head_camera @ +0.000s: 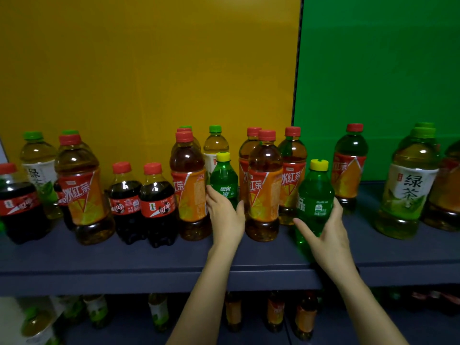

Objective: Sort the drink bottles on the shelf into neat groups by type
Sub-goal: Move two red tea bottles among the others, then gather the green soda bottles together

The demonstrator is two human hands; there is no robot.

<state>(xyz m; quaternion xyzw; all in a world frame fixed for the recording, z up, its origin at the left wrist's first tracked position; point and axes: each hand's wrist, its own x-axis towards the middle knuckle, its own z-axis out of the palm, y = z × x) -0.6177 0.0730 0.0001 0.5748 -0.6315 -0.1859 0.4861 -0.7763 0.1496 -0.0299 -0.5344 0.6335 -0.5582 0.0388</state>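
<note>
In the head view, a dark blue shelf (124, 257) is seen in front of a yellow panel (149, 58) and a green panel (373, 70), with mixed drink bottles standing on it.

The left hand (225, 217) is wrapped round the lower part of the left green soda bottle (224, 180). The thumb is laid on the bottle's left side and the fingers are curled round its right. This yellow-capped bottle is set upright between two iced red tea bottles, one just to its left (189, 185) and one just to its right (265, 188).

The right hand (328, 235) is clamped on the right green soda bottle (315, 195), with the thumb across its front and the fingers curled behind its right side. This bottle is held upright near the shelf's front edge. Its base is partly covered by the hand, so it cannot be told whether it is resting on the shelf.

Three cola bottles are placed to the left (158, 205) (124, 202) (20, 205), the nearest two side by side. A green tea bottle (408, 190) is stood well to the right and another (38, 170) far left.

On the lower shelf, more bottles (273, 310) are dimly made out, probably tea.
</note>
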